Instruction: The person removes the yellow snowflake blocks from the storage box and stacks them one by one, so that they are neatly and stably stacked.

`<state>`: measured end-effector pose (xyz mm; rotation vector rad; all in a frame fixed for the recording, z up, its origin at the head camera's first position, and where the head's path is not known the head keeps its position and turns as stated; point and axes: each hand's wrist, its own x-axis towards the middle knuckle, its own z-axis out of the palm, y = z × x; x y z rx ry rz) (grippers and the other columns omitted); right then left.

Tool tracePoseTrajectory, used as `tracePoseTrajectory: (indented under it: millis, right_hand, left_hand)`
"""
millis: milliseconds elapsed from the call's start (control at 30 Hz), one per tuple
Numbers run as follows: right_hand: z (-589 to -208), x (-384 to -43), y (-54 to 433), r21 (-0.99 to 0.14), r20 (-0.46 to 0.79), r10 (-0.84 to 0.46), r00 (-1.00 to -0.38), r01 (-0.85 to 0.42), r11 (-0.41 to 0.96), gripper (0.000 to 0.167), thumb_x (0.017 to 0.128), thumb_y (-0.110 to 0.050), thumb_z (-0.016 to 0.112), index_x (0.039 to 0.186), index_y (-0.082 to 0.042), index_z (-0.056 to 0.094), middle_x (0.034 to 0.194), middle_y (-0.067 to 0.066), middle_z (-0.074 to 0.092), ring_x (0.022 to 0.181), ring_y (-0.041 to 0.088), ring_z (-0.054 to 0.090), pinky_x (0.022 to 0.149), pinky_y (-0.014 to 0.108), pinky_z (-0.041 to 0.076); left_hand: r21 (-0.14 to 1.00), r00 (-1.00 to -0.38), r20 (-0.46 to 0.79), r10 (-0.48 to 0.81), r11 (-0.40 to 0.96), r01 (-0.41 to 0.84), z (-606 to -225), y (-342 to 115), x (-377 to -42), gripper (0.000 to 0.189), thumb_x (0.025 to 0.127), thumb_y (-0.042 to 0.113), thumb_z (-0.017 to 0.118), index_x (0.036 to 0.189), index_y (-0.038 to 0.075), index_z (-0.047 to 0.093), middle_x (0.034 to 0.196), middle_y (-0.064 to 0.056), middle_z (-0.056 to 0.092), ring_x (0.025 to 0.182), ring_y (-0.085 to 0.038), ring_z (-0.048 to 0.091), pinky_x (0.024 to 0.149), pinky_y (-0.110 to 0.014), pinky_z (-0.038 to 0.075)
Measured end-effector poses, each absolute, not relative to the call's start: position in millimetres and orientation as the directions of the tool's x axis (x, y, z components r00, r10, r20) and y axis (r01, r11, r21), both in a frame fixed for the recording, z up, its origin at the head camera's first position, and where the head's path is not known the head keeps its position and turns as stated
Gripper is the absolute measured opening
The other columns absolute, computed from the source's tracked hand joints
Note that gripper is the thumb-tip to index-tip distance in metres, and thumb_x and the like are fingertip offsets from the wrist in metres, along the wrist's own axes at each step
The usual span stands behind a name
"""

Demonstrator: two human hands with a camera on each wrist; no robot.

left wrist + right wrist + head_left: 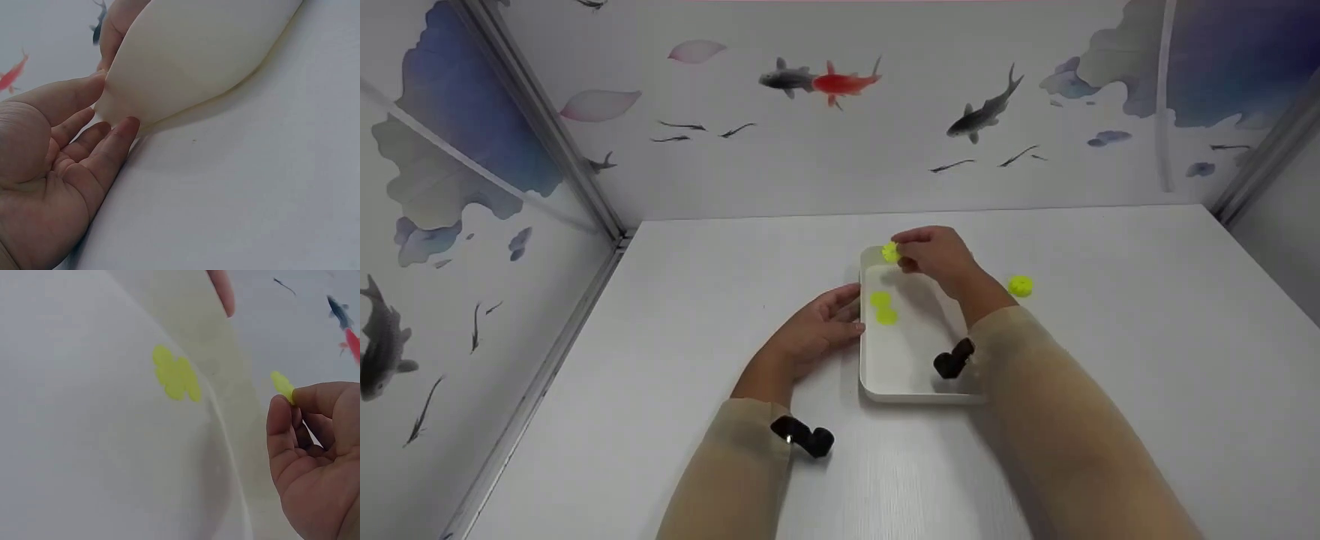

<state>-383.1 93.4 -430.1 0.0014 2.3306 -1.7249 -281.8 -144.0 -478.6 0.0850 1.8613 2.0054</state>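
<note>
My right hand [937, 259] pinches a small yellow scalloped piece [890, 253] between thumb and fingertips, over the far left corner of a shallow white tray [867, 360]. The right wrist view shows the held piece [282, 386] edge-on, thin and bumpy-rimmed. Inside the tray lie two more yellow pieces [883, 309], side by side near its left wall. My left hand [817, 330] rests against the outside of that wall, thumb and fingertips touching it. In the left wrist view the left hand's fingers [115, 149] are loosely extended along the tray's side [185, 62].
Another yellow piece [1020, 286] lies on the white table [1110, 322], right of the tray and beyond the right forearm. White panels [885, 165] printed with fish stand behind and at the left. A black camera mount [804, 436] protrudes from the left sleeve.
</note>
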Motion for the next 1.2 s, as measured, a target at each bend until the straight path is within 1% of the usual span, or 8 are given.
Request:
tracePoseTrajectory:
  millis: [133,333,500,633,833,933,1067,1200]
  right_hand:
    - [-419,-381,100,-0.966,-0.174,-0.137,-0.975,0.142,0.218,0.027,0.106,-0.021,0.067,0.13,-0.011,0.073,0.131,0.011,0.07,0.102,0.02,0.07,0.094,0.027,0.062]
    - [-404,-372,114,-0.976,-0.145,-0.137,-0.98,0.119,0.184,0.027,0.107,-0.022,0.066,0.132,-0.012,0.072,0.134,0.01,0.068,0.107,0.023,0.07,0.094,0.026,0.062]
    - [-395,-362,129,-0.987,-0.126,-0.137,-0.983,0.11,0.119,0.027,0.107,-0.022,0.067,0.13,-0.01,0.072,0.13,0.009,0.068,0.105,0.022,0.069,0.093,0.024,0.062]
    - [-392,-354,143,-0.991,-0.118,-0.133,-0.984,0.108,0.078,0.029,0.105,-0.023,0.07,0.13,-0.01,0.072,0.124,0.006,0.07,0.102,0.02,0.069,0.091,0.024,0.062]
    - [-392,-341,171,-0.992,-0.118,-0.103,-0.988,0.112,0.064,0.033,0.103,-0.024,0.073,0.132,-0.009,0.071,0.119,0.004,0.071,0.098,0.018,0.07,0.089,0.023,0.063]
    - [-393,-336,186,-0.991,-0.127,-0.084,-0.988,0.122,0.062,0.035,0.103,-0.026,0.074,0.133,-0.01,0.07,0.119,0.003,0.071,0.097,0.018,0.07,0.088,0.022,0.063]
    - [-396,-329,203,-0.989,-0.136,-0.056,-0.989,0.132,0.073,0.037,0.102,-0.03,0.075,0.134,-0.01,0.07,0.119,0.0,0.071,0.098,0.017,0.07,0.087,0.02,0.062]
    - [-400,-326,219,-0.986,-0.141,-0.029,-0.99,0.137,0.095,0.04,0.102,-0.033,0.075,0.135,-0.011,0.069,0.119,-0.002,0.071,0.101,0.018,0.07,0.087,0.019,0.062]
  left_hand:
    - [0.968,-0.919,-0.227,0.321,-0.031,-0.25,-478,-143,-282,0.08,0.092,0.001,0.08,0.162,0.021,0.046,0.171,0.005,0.044,0.157,-0.016,0.046,0.119,-0.036,0.05]
    - [0.972,-0.92,-0.215,0.327,-0.018,-0.233,-477,-144,-281,0.082,0.092,0.001,0.08,0.163,0.019,0.044,0.171,0.003,0.044,0.158,-0.018,0.044,0.122,-0.039,0.048]
    - [0.972,-0.923,-0.22,0.315,-0.007,-0.234,-477,-146,-280,0.081,0.091,0.002,0.081,0.162,0.021,0.046,0.171,0.004,0.044,0.158,-0.017,0.045,0.123,-0.039,0.046]
    - [0.97,-0.923,-0.223,0.313,-0.025,-0.243,-479,-146,-281,0.081,0.091,0.001,0.082,0.161,0.022,0.048,0.171,0.004,0.044,0.158,-0.017,0.045,0.122,-0.039,0.048]
    - [0.972,-0.921,-0.211,0.328,-0.029,-0.233,-479,-145,-281,0.082,0.091,0.002,0.082,0.162,0.021,0.046,0.171,0.004,0.044,0.158,-0.017,0.044,0.12,-0.039,0.05]
    - [0.97,-0.921,-0.225,0.319,-0.019,-0.244,-478,-144,-280,0.079,0.091,0.002,0.081,0.161,0.023,0.048,0.169,0.005,0.046,0.157,-0.016,0.045,0.12,-0.037,0.049]
    - [0.965,-0.921,-0.246,0.301,-0.01,-0.261,-477,-143,-280,0.078,0.092,0.001,0.08,0.159,0.026,0.05,0.168,0.007,0.047,0.157,-0.016,0.045,0.122,-0.037,0.047]
    - [0.966,-0.922,-0.245,0.299,-0.007,-0.259,-477,-143,-280,0.079,0.091,0.001,0.081,0.16,0.025,0.05,0.169,0.006,0.047,0.158,-0.016,0.044,0.124,-0.038,0.045]
